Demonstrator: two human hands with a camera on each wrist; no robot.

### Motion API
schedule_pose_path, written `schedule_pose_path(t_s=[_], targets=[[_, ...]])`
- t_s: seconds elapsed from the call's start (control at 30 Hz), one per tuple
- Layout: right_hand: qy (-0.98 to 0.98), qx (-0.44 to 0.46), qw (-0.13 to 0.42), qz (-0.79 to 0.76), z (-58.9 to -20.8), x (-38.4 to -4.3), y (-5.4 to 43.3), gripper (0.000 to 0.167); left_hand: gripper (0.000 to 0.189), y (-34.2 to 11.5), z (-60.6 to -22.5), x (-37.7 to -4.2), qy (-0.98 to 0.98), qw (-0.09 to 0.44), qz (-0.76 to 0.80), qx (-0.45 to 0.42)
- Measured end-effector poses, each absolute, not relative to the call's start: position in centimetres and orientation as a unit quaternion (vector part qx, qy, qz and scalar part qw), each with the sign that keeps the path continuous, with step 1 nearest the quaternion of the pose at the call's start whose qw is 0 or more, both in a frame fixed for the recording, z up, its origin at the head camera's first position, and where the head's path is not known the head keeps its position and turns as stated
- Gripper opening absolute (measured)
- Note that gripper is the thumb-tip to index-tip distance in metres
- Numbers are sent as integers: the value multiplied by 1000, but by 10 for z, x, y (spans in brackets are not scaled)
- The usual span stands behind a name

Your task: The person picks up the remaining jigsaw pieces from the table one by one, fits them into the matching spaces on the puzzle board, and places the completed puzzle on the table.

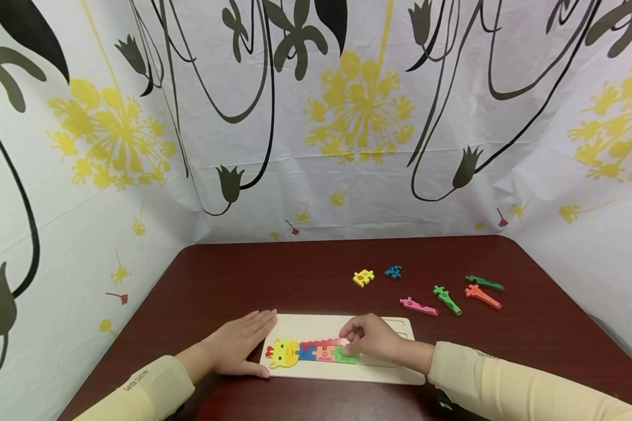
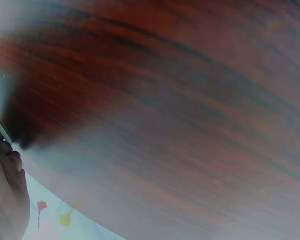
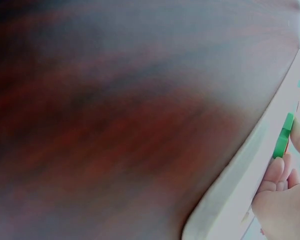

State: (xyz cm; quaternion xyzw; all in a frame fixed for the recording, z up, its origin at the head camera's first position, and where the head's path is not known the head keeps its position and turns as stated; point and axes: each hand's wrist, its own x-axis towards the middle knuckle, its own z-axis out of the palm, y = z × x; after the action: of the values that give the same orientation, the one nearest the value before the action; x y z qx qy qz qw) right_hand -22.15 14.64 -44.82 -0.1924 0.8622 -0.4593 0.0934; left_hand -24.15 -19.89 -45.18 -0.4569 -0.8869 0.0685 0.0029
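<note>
A pale wooden puzzle board [image 1: 295,374] lies near the front of the table. On it a yellow giraffe head [image 1: 284,353] leads a row of a blue piece [image 1: 308,353], a salmon piece [image 1: 325,354] and a green puzzle piece [image 1: 343,355]. A red-pink scalloped strip [image 1: 318,344] runs along the row's far side. My right hand [image 1: 371,338] is over the board, its thumb and fingers pinching the green puzzle piece, also visible in the right wrist view [image 3: 284,136]. My left hand [image 1: 244,342] rests with extended fingers along the board's left end.
Behind the board lie a yellow piece [image 1: 363,278] and a small blue piece [image 1: 393,271]. Leg-like pieces lie to the right: pink [image 1: 419,306], light green [image 1: 446,300], orange [image 1: 483,296] and dark green [image 1: 484,283]. A patterned white curtain [image 1: 305,204] surrounds the table.
</note>
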Motion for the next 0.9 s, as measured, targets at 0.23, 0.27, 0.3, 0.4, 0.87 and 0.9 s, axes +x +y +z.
schedule_pose_path(t_s=[0.23, 0.27, 0.3, 0.4, 0.87, 0.9], targets=[[862, -189, 100, -460, -448, -223, 146, 20, 103, -198, -451, -241, -889, -6, 67, -453], [862, -188, 101, -460, -448, -223, 146, 20, 102, -198, -451, -241, -889, -6, 67, -453], [861, -188, 102, -461, -448, -223, 146, 20, 102, -198, -451, -241, -889, -6, 67, -453], [860, -190, 105, -462, -448, -223, 146, 19, 102, -197, -450, -241, -889, -7, 67, -452], [855, -189, 108, -471, -446, -222, 148, 18, 102, -198, -450, -241, -888, -4, 67, -456], [855, -188, 108, -472, -447, -223, 148, 18, 102, -198, -450, -241, -888, -3, 67, -456]])
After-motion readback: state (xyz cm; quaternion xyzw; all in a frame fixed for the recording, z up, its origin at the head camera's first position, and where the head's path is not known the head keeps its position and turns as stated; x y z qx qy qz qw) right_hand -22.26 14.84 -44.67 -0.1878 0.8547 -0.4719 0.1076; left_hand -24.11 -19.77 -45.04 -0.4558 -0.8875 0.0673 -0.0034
